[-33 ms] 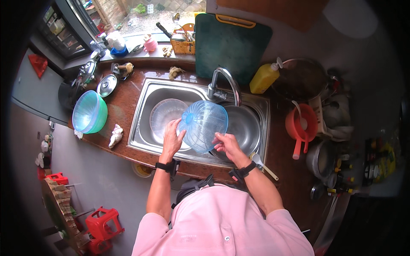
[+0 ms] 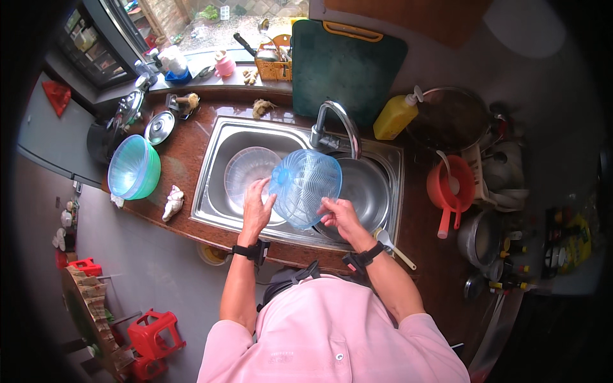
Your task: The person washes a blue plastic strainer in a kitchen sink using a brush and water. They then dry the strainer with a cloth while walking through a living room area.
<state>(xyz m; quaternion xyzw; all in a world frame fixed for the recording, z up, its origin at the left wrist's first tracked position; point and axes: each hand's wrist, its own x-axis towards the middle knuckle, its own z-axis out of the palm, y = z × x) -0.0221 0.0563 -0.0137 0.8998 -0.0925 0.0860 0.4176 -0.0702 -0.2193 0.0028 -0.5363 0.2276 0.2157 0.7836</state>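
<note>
Over the sink, my two hands hold a translucent blue plastic colander [image 2: 308,185] tilted on its side, its round base toward the left. My left hand [image 2: 257,209] supports it near the base, fingers against its side. At the right, my right hand [image 2: 340,216] pinches its rim between thumb and fingers. A clear plastic bowl [image 2: 239,175] lies in the left basin of the steel sink [image 2: 214,204]. In the right basin rests a wide metal pan [image 2: 373,195], partly hidden by the colander. The curved faucet [image 2: 345,118] stands behind.
Green bowls [image 2: 137,169] and a white cloth [image 2: 173,204] sit on the left counter. A green cutting board [image 2: 345,70] leans behind the faucet, beside a yellow pump bottle [image 2: 396,118]. A brush [image 2: 393,246] lies by the sink's right front; a red dipper [image 2: 447,191] stands farther right.
</note>
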